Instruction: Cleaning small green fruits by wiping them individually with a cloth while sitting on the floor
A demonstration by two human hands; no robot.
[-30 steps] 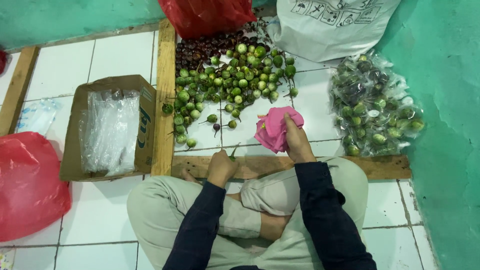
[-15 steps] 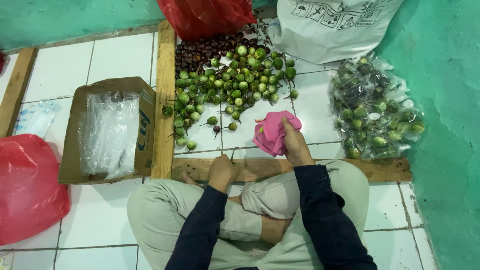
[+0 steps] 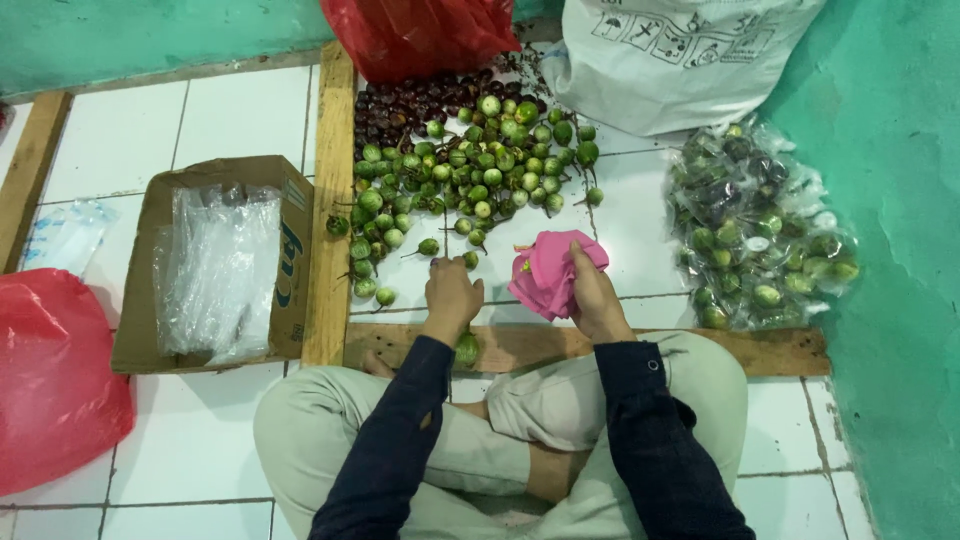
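Pink plastic is bunched in my right hand [image 3: 597,295], fingers closed round the small bag [image 3: 552,270] so its mouth sits crumpled rather than open; my left hand [image 3: 452,293] reaches down, fingers curled over the near edge of the heap of small green eggplants [image 3: 470,170] on the white tiles [image 3: 240,125], and I cannot tell whether it already grips one. One green fruit [image 3: 466,349] lies by the wooden plank [image 3: 620,345] just beside my knee; it looks easy to nudge and lose under my legs. I judge the main risk to be the bag's mouth staying collapsed, so fruit glances off and rolls away; the round ones at the heap's edge would scatter toward the dark purple fruits [image 3: 400,100], mixing the two kinds.
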